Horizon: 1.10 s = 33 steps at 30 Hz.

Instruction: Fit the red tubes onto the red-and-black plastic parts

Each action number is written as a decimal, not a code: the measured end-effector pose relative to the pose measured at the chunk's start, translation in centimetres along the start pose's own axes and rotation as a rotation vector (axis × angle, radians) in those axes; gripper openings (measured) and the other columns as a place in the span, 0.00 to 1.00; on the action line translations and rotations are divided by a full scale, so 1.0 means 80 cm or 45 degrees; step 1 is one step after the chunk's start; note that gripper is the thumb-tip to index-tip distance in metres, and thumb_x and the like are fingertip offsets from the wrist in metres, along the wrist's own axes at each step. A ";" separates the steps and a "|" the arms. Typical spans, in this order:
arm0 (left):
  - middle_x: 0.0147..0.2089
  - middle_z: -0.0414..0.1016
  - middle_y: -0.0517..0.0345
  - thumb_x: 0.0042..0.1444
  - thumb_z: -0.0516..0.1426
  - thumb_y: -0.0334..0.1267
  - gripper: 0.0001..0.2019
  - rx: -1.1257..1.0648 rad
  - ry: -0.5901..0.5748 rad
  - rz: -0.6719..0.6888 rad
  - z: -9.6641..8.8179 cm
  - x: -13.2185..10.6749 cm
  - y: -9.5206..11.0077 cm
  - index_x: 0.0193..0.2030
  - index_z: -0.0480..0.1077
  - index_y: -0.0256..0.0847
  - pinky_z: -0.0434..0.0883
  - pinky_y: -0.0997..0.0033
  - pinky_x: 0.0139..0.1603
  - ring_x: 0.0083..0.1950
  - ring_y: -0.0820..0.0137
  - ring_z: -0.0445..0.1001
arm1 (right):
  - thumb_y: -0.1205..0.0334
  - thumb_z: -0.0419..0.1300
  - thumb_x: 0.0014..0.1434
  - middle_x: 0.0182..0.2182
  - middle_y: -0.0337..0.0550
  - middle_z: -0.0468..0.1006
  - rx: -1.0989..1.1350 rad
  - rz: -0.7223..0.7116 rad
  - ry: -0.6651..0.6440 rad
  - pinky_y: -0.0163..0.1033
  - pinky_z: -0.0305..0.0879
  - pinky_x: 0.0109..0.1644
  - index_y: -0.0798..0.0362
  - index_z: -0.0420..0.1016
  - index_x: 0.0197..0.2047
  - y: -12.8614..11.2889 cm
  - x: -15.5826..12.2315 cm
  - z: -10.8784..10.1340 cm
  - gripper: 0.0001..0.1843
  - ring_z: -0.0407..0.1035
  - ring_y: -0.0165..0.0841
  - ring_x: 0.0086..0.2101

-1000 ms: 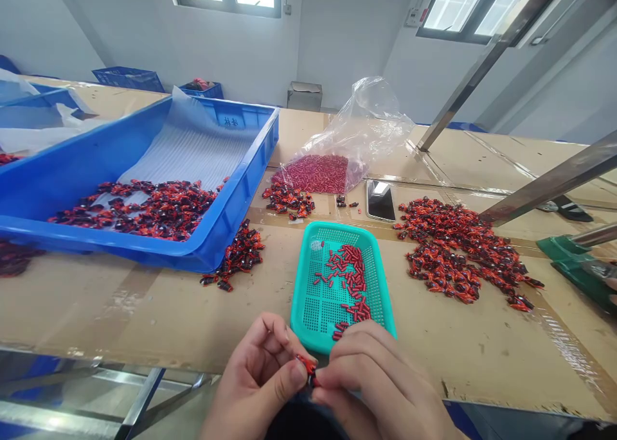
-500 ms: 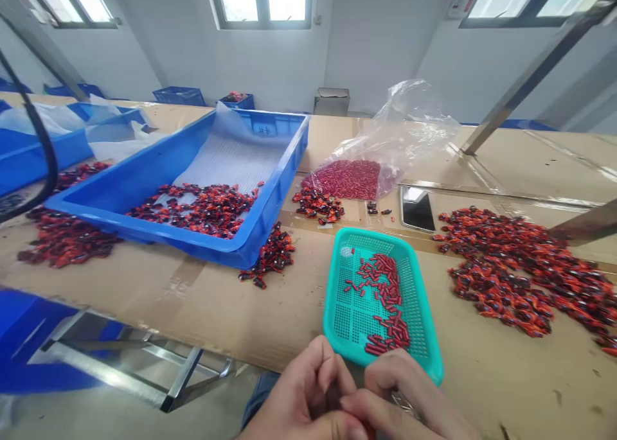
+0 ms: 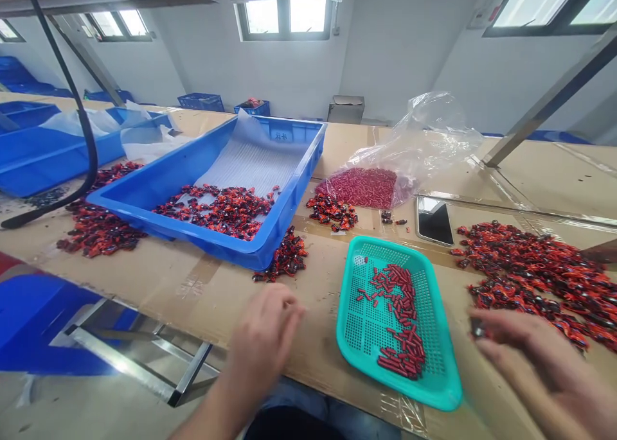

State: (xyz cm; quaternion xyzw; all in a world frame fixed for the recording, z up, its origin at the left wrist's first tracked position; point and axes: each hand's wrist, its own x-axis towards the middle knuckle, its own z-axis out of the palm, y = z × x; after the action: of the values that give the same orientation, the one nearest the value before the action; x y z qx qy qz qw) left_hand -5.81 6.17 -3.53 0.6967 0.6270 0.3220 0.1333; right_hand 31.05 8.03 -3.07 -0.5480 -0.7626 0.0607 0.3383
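My left hand hovers over the cardboard tabletop left of the teal mesh basket. It is smeared by motion with its fingers loosely curled, and nothing shows in it. It points toward a small heap of red-and-black pieces beside the blue tray. My right hand reaches to the near edge of the large pile of red-and-black pieces. Its fingertips pinch a small dark piece. The basket holds a strip of red capsules.
A clear plastic bag of red capsules lies behind the basket, with a phone beside it. More red-and-black pieces lie inside the blue tray and in a heap at the far left. A black cable hangs at the left. Metal frame bars cross at right.
My hands were together at the table's near edge, working on a small piece. They have now parted, the left swinging left and forward and the right going out to the right-hand pile. The view panned left.
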 end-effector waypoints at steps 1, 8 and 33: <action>0.42 0.79 0.45 0.74 0.43 0.57 0.24 0.113 0.076 -0.039 -0.002 0.005 -0.018 0.43 0.71 0.42 0.75 0.54 0.45 0.44 0.54 0.80 | 0.34 0.55 0.70 0.39 0.55 0.81 -0.215 0.081 0.091 0.49 0.73 0.40 0.47 0.80 0.46 0.029 0.007 -0.006 0.26 0.77 0.47 0.38; 0.37 0.81 0.41 0.70 0.48 0.55 0.21 0.448 0.199 -0.068 0.014 0.028 -0.081 0.40 0.72 0.41 0.72 0.49 0.39 0.38 0.42 0.79 | 0.26 0.44 0.68 0.30 0.61 0.76 -0.675 0.215 0.227 0.59 0.66 0.40 0.55 0.79 0.38 0.122 0.028 -0.012 0.41 0.71 0.55 0.35; 0.45 0.84 0.62 0.64 0.63 0.27 0.13 -0.762 0.236 0.174 0.002 -0.035 0.023 0.51 0.73 0.49 0.81 0.79 0.51 0.48 0.71 0.85 | 0.76 0.62 0.58 0.30 0.41 0.81 -0.226 -0.374 -0.726 0.39 0.70 0.35 0.51 0.72 0.33 -0.063 0.045 0.066 0.10 0.76 0.37 0.30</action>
State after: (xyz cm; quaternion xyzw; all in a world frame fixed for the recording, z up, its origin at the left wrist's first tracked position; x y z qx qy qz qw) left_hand -4.27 3.23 -3.38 0.6349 0.4656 0.5625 0.2525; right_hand 23.32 10.70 -3.11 -0.4206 -0.8997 0.0957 0.0673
